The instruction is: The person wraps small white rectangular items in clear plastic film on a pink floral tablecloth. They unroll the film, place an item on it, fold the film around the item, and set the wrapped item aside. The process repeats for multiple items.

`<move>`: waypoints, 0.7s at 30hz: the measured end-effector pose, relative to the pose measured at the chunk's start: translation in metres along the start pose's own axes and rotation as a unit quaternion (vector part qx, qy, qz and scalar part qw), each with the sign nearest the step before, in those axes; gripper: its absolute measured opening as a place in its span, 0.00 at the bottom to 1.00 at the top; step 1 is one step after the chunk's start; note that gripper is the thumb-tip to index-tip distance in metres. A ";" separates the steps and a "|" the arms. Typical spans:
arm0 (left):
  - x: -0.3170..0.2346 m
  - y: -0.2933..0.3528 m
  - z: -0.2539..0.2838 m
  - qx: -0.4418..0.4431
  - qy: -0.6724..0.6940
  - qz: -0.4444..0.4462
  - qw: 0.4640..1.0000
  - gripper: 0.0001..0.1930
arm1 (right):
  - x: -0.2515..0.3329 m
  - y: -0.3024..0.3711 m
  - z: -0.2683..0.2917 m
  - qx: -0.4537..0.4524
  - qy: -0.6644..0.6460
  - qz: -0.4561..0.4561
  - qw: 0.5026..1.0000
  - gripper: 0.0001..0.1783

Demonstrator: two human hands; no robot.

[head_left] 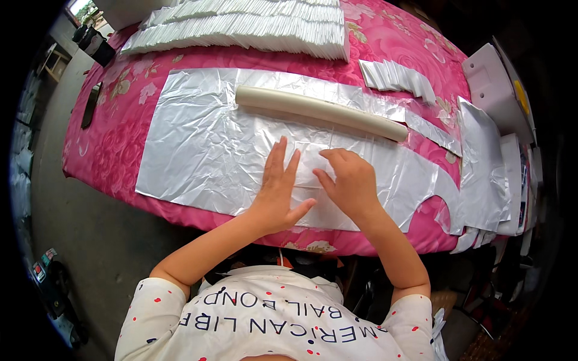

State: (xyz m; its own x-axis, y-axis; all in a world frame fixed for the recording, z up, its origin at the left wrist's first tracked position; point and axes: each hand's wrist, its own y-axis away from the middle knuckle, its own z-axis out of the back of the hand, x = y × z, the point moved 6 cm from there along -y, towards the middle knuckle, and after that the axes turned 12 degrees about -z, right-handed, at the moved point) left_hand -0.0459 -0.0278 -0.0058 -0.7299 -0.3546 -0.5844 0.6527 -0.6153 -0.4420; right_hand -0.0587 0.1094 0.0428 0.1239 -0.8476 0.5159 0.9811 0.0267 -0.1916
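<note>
A stack of thin, whitish plastic film sheets (192, 138) lies spread across the table, with curved cut-outs at its right end like an apron's outline. On its middle rests a small folded piece of the same film (310, 159). My left hand (277, 189) lies on the film at the left of that piece, fingers stretched and thumb apart. At its right side is my right hand (349, 177), fingers bent and thumb apart from the index finger, with nothing plainly held between them. A long cream-coloured tube (319, 111) lies across the sheets just beyond both hands.
Pink flowered cloth (114, 141) covers the table. Long rows of folded white packets (241, 36) stand at the back, with a smaller fanned row (397, 78) farther right. A dark phone-like object (91, 105) and black container (94, 45) are left; a white box (497, 84) stands right.
</note>
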 end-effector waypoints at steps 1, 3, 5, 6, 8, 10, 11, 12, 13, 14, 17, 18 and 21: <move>-0.009 0.008 0.018 -0.035 0.024 0.011 0.999 0.38 | 0.009 -0.004 -0.005 -0.028 0.008 0.064 0.997 0.17; -0.008 0.043 0.025 0.065 0.290 0.180 0.938 0.24 | 0.001 -0.010 -0.038 0.027 0.020 0.082 0.996 0.27; -0.010 0.094 0.021 0.088 0.447 0.291 0.841 0.15 | 0.002 -0.011 -0.063 0.063 0.040 0.064 0.995 0.34; -0.007 0.121 0.020 0.111 0.485 0.347 0.795 0.14 | 0.011 -0.003 -0.073 0.080 0.045 0.056 0.994 0.37; -0.008 0.156 0.025 0.104 0.463 0.446 0.759 0.15 | 0.037 0.016 -0.089 0.123 -0.019 0.052 0.991 0.40; -0.006 0.174 0.029 0.011 0.479 0.510 0.715 0.16 | 0.070 0.045 -0.105 0.185 -0.071 0.040 0.979 0.38; -0.005 0.180 0.028 -0.028 0.489 0.532 0.690 0.15 | 0.086 0.065 -0.117 0.208 -0.108 0.058 0.970 0.37; -0.002 0.184 0.028 -0.067 0.499 0.553 0.664 0.14 | 0.097 0.077 -0.123 0.231 -0.144 0.075 0.959 0.37; 0.002 0.186 0.031 -0.040 0.458 0.541 0.704 0.12 | 0.103 0.080 -0.123 0.270 -0.113 0.071 0.954 0.36; 0.004 0.188 0.038 -0.015 0.414 0.529 0.741 0.11 | 0.112 0.084 -0.118 0.309 -0.085 0.067 0.945 0.36; -0.004 0.161 0.054 0.127 0.229 0.456 0.851 0.08 | 0.105 0.080 -0.101 0.277 -0.089 0.107 0.951 0.32; -0.010 0.145 0.061 0.185 0.156 0.419 0.875 0.07 | 0.099 0.079 -0.092 0.242 -0.106 0.127 0.956 0.30; -0.033 0.085 0.060 0.210 0.033 0.177 0.961 0.06 | 0.074 0.070 -0.061 0.250 -0.123 0.207 0.938 0.20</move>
State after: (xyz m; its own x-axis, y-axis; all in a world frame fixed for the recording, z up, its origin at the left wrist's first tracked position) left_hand 0.0215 -0.1109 0.0171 -0.4544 -0.5564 -0.6956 0.7081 -0.6994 0.0968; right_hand 0.0100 0.0164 0.0163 0.4802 -0.5631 0.6726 0.7802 0.6246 -0.0341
